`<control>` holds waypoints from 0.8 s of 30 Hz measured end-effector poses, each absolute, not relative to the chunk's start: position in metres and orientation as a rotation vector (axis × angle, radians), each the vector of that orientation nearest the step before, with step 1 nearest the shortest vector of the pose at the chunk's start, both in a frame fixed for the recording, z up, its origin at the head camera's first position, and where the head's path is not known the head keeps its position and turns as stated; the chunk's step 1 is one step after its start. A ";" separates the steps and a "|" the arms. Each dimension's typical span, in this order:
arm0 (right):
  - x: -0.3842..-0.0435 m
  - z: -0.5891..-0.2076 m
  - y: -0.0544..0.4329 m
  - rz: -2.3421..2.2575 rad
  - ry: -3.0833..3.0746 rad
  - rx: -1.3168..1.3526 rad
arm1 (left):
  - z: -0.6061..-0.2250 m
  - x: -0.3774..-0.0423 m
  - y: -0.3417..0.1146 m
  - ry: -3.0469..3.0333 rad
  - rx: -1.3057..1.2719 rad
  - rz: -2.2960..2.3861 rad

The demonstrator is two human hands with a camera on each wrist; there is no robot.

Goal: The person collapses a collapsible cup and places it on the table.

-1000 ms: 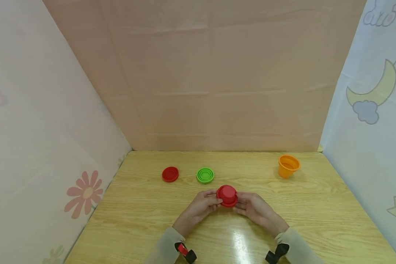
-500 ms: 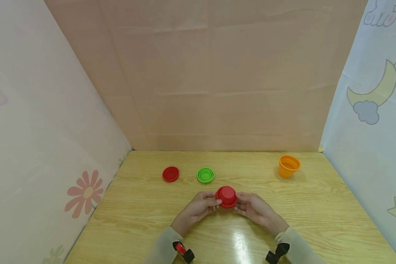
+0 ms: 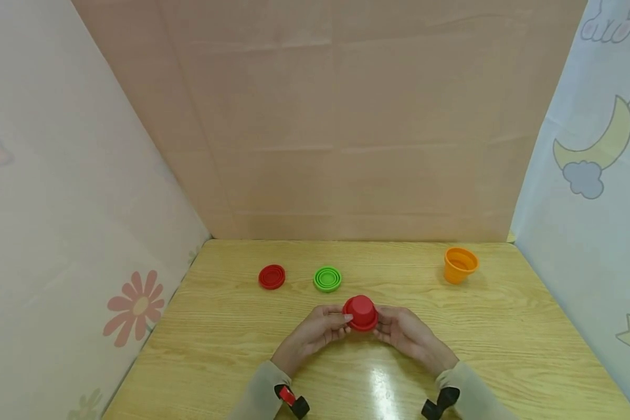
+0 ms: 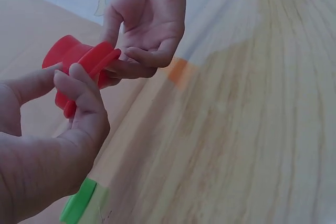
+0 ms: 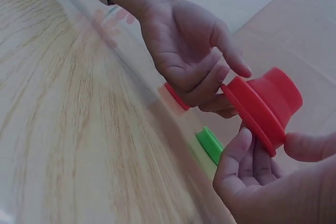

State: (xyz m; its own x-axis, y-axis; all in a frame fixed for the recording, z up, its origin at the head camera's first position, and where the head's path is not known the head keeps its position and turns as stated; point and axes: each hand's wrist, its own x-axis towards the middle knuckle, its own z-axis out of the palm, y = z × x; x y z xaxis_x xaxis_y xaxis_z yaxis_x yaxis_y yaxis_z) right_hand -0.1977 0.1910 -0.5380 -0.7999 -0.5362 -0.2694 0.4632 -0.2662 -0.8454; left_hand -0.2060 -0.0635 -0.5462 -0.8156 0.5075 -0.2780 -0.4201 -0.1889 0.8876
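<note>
Between my two hands, above the table, is a red collapsible cup (image 3: 363, 311), partly extended, its narrow base facing up and its wide rim below. My left hand (image 3: 317, 331) pinches the rim from the left, thumb on the outer side and fingers at the rim. From the right, my right hand (image 3: 406, 335) pinches the opposite side of the rim. In the right wrist view the red cup (image 5: 270, 106) shows its stepped wall, with fingers of both hands around its edge. The cup's inside is hidden.
Farther back on the wooden table (image 3: 215, 326) lie a flattened red collapsible cup (image 3: 271, 277) and a flattened green one (image 3: 328, 279). An extended orange cup (image 3: 459, 265) stands upright at the back right. Patterned side walls and a tan back panel (image 3: 341, 128) enclose the table.
Both hands keep their hold on the red cup, which has shifted only very slightly. The cups on the table stay where they were.
</note>
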 end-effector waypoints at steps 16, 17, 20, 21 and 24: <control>-0.197 -0.538 0.192 -2.066 1.239 -0.213 | -0.539 -0.207 -0.061 1.585 0.119 1.954; -0.196 -0.538 0.192 -2.066 1.245 -0.214 | -0.540 -0.207 -0.061 1.600 0.117 1.943; -0.196 -0.537 0.192 -2.064 1.269 -0.199 | -0.540 -0.208 -0.060 1.635 0.111 1.914; -0.196 -0.537 0.192 -2.065 1.276 -0.194 | -0.540 -0.208 -0.060 1.644 0.108 1.906; -0.196 -0.537 0.192 -2.068 1.283 -0.175 | -0.540 -0.209 -0.060 1.666 0.102 1.887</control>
